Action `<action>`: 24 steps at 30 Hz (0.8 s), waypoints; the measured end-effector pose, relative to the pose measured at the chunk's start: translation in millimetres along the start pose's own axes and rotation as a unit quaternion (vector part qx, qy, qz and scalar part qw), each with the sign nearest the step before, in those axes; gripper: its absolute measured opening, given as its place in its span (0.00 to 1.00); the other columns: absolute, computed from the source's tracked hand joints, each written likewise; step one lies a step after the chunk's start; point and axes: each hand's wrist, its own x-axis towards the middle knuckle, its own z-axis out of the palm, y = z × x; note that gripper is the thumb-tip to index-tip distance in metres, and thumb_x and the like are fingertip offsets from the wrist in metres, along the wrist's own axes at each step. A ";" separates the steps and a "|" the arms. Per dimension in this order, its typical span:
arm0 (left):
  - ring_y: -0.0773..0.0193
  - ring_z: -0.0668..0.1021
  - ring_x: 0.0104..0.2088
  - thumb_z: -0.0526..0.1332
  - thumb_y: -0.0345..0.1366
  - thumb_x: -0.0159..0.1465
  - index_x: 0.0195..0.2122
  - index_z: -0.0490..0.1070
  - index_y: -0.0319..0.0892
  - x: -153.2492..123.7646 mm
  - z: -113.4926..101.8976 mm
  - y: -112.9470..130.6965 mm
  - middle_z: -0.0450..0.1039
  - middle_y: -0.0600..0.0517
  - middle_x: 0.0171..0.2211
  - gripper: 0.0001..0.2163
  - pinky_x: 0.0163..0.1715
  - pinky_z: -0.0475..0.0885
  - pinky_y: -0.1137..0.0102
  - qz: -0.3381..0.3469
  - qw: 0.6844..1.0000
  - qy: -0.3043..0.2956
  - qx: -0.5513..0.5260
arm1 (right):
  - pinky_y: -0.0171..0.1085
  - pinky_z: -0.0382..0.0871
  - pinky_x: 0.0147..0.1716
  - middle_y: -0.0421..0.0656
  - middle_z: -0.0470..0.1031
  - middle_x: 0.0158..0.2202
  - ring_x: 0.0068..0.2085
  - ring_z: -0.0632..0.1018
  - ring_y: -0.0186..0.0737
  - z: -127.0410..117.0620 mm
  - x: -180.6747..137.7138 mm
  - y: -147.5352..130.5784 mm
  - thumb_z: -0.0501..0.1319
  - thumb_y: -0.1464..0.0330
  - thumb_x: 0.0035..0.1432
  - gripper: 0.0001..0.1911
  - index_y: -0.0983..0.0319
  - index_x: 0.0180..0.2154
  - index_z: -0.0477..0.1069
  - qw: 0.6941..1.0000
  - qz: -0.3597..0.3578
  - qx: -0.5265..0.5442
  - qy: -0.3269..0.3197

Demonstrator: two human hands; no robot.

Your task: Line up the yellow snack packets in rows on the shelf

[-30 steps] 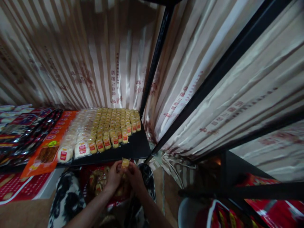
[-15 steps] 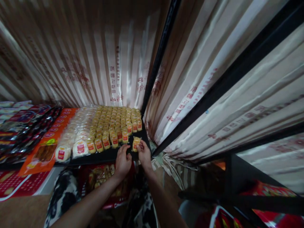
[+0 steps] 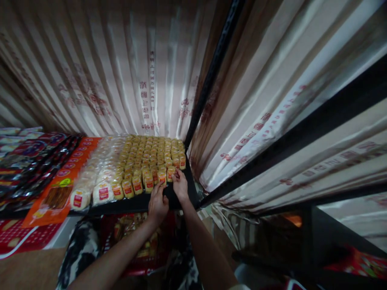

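Observation:
Small yellow snack packs point(image 3: 148, 151) with red labels stand in close rows on a black shelf point(image 3: 142, 200). At the front right of the rows, my right hand point(image 3: 180, 186) pinches one yellow snack pack point(image 3: 171, 173) upright between thumb and fingers, lined up beside its neighbours. My left hand point(image 3: 158, 204) is just to the left, fingers stretched out at the lower front of another pack point(image 3: 162, 175). It grips nothing that I can see; whether its fingertips touch that pack is unclear.
White round packs point(image 3: 103, 191), an orange bag point(image 3: 50, 201) and dark shiny packets point(image 3: 36, 161) lie leftward on the shelf. Below is a red basket point(image 3: 104, 231) with more yellow packs. A black frame post point(image 3: 211, 68) and draped curtain point(image 3: 169, 80) bound the back and right.
My right hand has moved up and left, bringing the yellow pack from in front of the rows into the front line. My left hand has shifted slightly. The view has turned a little.

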 end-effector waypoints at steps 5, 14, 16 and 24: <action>0.55 0.67 0.55 0.51 0.22 0.52 0.49 0.67 0.35 0.9 4.6 -4.0 0.65 0.41 0.53 0.22 0.57 0.62 0.57 -0.001 1.000 0.003 0.007 | 0.38 0.73 0.41 0.48 0.71 0.43 0.41 0.75 0.38 4.1 -1.3 1.6 0.55 0.68 0.53 0.20 0.62 0.49 0.66 1.000 -0.009 0.002 -0.012; 0.56 0.65 0.57 0.50 0.21 0.53 0.53 0.64 0.36 -3.4 7.4 -10.9 0.63 0.42 0.55 0.25 0.58 0.61 0.58 0.017 1.000 -0.005 0.026 | 0.38 0.72 0.40 0.45 0.69 0.38 0.39 0.74 0.38 6.9 -7.9 -2.5 0.55 0.66 0.54 0.09 0.61 0.38 0.64 0.999 -0.045 -0.023 0.004; 0.57 0.65 0.57 0.49 0.21 0.53 0.54 0.64 0.37 -4.0 8.0 -13.7 0.63 0.43 0.56 0.26 0.58 0.61 0.58 0.025 0.999 -0.005 0.031 | 0.39 0.71 0.40 0.44 0.69 0.38 0.38 0.73 0.38 7.6 -6.4 -2.9 0.55 0.66 0.54 0.08 0.60 0.38 0.64 0.998 -0.041 -0.052 0.009; 0.58 0.64 0.58 0.48 0.20 0.53 0.55 0.62 0.38 -7.4 9.9 -23.0 0.63 0.44 0.57 0.27 0.58 0.61 0.59 0.049 0.997 -0.009 0.052 | 0.39 0.69 0.37 0.45 0.71 0.36 0.38 0.73 0.40 7.0 -6.1 -3.5 0.55 0.63 0.55 0.09 0.60 0.37 0.64 0.996 -0.021 -0.086 0.018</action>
